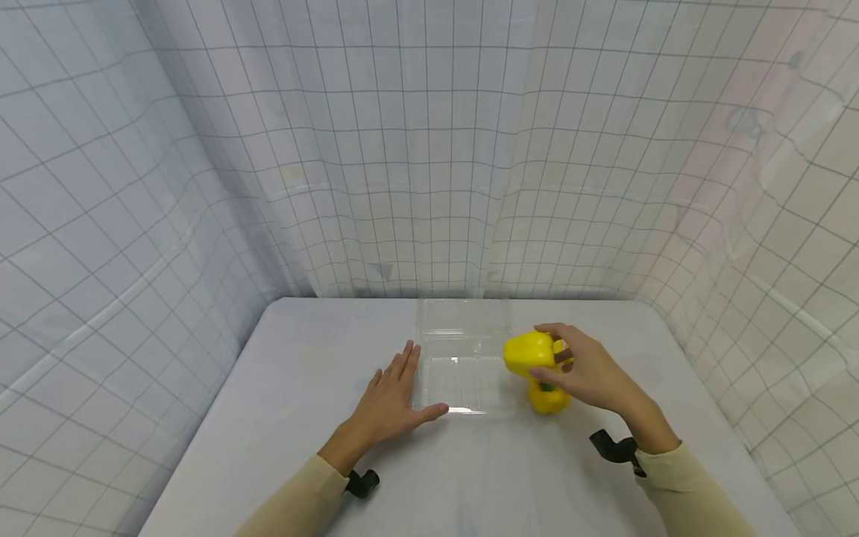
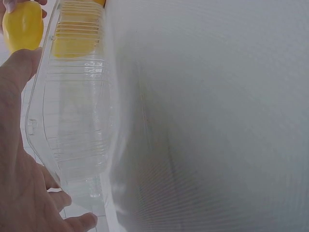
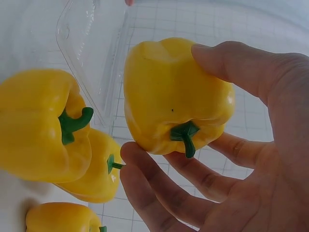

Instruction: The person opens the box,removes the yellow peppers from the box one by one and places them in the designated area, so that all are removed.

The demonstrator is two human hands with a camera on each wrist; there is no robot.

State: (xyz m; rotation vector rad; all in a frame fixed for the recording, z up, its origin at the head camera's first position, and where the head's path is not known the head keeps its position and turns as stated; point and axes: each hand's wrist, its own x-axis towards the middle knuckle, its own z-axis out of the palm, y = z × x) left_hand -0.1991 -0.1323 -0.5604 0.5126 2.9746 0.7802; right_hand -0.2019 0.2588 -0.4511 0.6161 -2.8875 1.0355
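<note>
My right hand [image 1: 590, 369] holds a yellow bell pepper [image 1: 529, 353] between thumb and fingers, above the right side of a clear plastic clamshell container [image 1: 463, 380]. In the right wrist view the held bell pepper [image 3: 176, 92] shows its green stem turned toward the palm. Spread along the container's left side, my left hand [image 1: 389, 403] has straight fingers, with the thumb at the front rim. The left wrist view shows the container's side wall [image 2: 77, 116] close by those fingers.
Several more yellow bell peppers lie right of the container, among them one in front [image 1: 549, 399] and a large one with a curved stem [image 3: 38, 125]. The container's lid [image 1: 463, 317] lies folded back behind it. Gridded white curtains [image 1: 443, 149] surround the white table [image 1: 282, 418].
</note>
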